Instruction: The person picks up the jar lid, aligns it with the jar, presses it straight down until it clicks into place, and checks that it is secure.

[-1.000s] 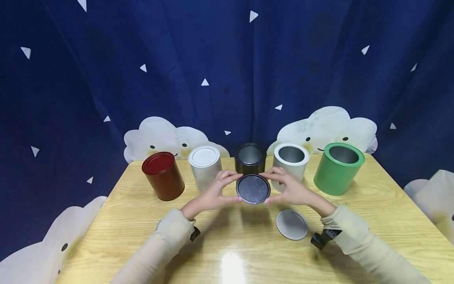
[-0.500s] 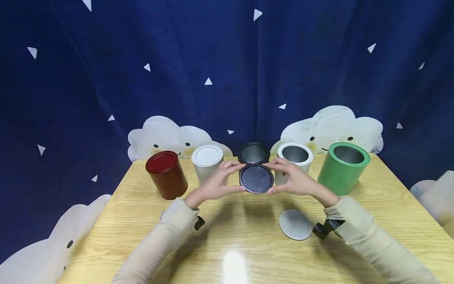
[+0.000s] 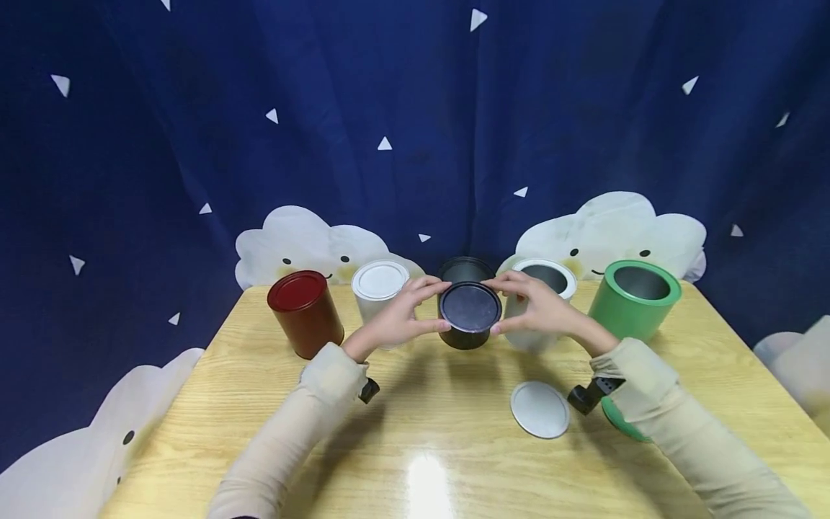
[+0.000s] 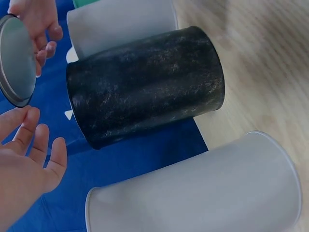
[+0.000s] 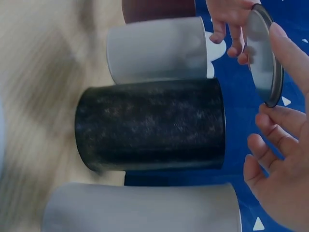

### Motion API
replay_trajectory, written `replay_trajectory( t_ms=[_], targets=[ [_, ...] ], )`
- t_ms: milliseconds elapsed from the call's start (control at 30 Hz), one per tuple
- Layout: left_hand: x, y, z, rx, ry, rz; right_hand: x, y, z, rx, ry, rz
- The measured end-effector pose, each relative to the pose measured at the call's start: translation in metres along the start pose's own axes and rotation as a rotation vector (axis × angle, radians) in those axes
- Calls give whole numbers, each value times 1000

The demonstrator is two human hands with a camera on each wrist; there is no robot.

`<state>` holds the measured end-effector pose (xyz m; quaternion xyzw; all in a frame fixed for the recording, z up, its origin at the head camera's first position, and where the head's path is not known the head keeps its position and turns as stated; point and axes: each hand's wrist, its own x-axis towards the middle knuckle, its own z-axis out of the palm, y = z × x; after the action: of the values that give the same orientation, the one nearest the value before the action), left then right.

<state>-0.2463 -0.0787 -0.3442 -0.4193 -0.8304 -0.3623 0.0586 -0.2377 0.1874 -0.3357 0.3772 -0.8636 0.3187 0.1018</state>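
Observation:
A round black lid (image 3: 470, 307) is held level between both hands, above and in front of the open black can (image 3: 466, 339). My left hand (image 3: 400, 315) pinches its left edge between thumb and fingertips; my right hand (image 3: 540, 315) pinches the right edge the same way. The right wrist view shows the lid's silvery underside (image 5: 260, 55), and the lid stands apart from the black can's (image 5: 154, 125) rim. In the left wrist view the hand's (image 4: 29, 159) lower fingers hang loosely curled beside the black can (image 4: 145, 84).
Left of the black can stand a lidded white can (image 3: 380, 282) and a lidded dark red can (image 3: 305, 317). On the right are an open white can (image 3: 568, 281) and an open green can (image 3: 629, 313). A white lid (image 3: 540, 409) and a partly hidden green lid (image 3: 619, 422) lie on the table.
Both hands have raised the black lid and moved it away from me, towards the black can's opening. The green lid has come into view beside the right sleeve.

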Motion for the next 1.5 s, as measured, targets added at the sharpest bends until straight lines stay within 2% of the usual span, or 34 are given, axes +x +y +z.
replay_trajectory(
  t_ms=[267,433,733,1133,1300,1500],
  targets=[
    [22,-8,-4,-3,-15,50,11,13,-11,32,-33,73],
    [34,-15,-8,-6,-30,40,20,20,-18,61,-59,125],
    [47,-28,-9,-36,-54,-21,32,30,-23,33,-98,208],
    [58,-38,-22,4,-109,-88,53,39,-24,63,-138,246],
    [62,-42,-24,-25,-133,-133,59,42,-25,78,-149,269],
    [66,-45,-26,-16,-144,-152,62,42,-27,101,-159,287]
  ],
)
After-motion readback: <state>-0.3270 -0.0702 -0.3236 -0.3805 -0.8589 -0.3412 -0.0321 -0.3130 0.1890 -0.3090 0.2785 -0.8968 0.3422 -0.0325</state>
